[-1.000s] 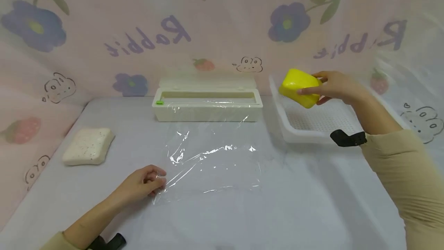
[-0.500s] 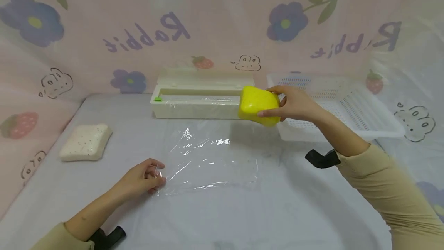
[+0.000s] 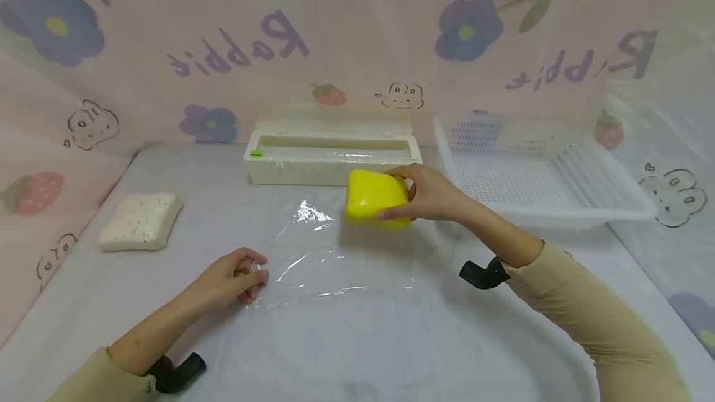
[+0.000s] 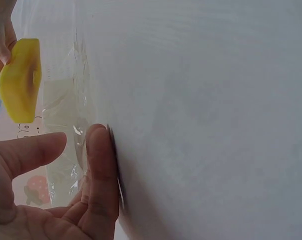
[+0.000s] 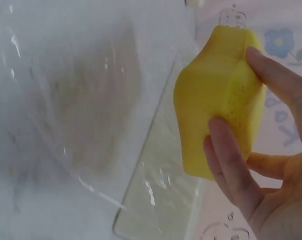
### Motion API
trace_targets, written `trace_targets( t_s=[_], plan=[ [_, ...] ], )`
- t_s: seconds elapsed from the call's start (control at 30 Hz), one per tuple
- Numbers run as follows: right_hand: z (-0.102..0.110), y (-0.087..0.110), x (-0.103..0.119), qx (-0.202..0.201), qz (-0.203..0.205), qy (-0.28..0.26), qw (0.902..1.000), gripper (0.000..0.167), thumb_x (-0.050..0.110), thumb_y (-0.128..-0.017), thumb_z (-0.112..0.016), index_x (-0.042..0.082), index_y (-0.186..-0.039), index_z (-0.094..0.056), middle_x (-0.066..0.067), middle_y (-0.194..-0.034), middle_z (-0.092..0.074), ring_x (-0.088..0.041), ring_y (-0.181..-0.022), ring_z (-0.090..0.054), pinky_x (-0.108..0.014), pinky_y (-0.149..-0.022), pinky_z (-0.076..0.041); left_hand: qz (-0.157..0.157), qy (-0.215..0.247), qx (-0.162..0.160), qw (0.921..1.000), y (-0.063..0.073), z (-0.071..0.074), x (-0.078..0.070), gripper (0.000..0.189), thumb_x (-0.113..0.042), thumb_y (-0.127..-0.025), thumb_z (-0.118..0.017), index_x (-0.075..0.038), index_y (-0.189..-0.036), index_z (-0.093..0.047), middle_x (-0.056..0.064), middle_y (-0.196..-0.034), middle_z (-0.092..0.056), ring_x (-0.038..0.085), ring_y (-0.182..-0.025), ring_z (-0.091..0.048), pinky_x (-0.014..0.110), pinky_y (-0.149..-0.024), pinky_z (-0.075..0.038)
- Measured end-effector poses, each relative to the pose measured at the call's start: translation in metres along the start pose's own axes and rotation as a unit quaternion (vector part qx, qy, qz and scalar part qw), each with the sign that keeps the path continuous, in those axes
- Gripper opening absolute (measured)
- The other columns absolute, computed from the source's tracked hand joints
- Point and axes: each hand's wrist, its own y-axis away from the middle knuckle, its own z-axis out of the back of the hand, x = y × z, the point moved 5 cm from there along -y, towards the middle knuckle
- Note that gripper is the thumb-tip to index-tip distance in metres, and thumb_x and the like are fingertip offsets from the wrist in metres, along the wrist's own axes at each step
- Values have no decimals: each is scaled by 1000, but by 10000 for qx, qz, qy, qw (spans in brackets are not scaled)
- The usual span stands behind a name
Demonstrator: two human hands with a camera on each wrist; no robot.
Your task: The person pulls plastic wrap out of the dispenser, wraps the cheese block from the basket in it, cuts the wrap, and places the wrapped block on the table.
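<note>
Clearly, the right hand (image 3: 429,194) grips the yellow block (image 3: 368,196) between thumb and fingers, holding it above the clear film (image 3: 346,272), while the left hand (image 3: 229,278) touches the film's corner with relaxed fingers, its thumb apart from them. Likely light and rather smooth, the block could slip, so opposite sides suit a gentle hold; the film looks flimsy and apt to crease, best taken by its corners.

Place: cloth-screened tabletop nook; wider room unclear.
Cloth backdrop (image 3: 357,30): rabbits, strawberries, flowers; behind far edge of white table (image 3: 346,352).
Film dispenser (image 3: 296,174): household ware, far edge.
</note>
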Motion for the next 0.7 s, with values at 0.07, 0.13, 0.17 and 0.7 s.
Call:
trace_targets(
  t_s=[0.07,0.13,0.17,0.7],
  plan=[
    [-9,-3,5,-3,125,204,9997,79,49,-68,-82,11,-132,-55,-9,-122,-59,-22,-84,-58,-32,-72,-52,20,43,47,10000,-1,1,-1,41,-12,-92,-61,10,-123,-45,6,-81,-63,16,-63,-58,27,-57,-54],
    [-18,-7,11,58,182,393,9990,80,52,-67,-81,11,-131,-57,-9,-122,-59,-23,-93,-55,-35,-79,-49,87,101,65,9999,-1,1,-1,42,-12,-92,-61,10,-124,-44,7,-82,-63,16,-63,-57,27,-58,-54],
    [-23,-8,13,128,184,435,9988,81,52,-67,-81,11,-131,-56,-10,-123,-59,-24,-98,-54,-37,-83,-48,121,109,74,9998,-1,1,-1,42,-12,-92,-61,10,-124,-44,7,-82,-63,15,-62,-57,27,-58,-54],
    [-67,-27,35,610,167,610,9961,85,54,-66,-82,11,-134,-54,-8,-115,-57,-20,-96,-52,-34,-84,-48,144,88,128,9998,-2,3,2,44,-16,-93,-62,9,-124,-45,6,-82,-63,15,-63,-57,26,-58,-54]
  ],
)
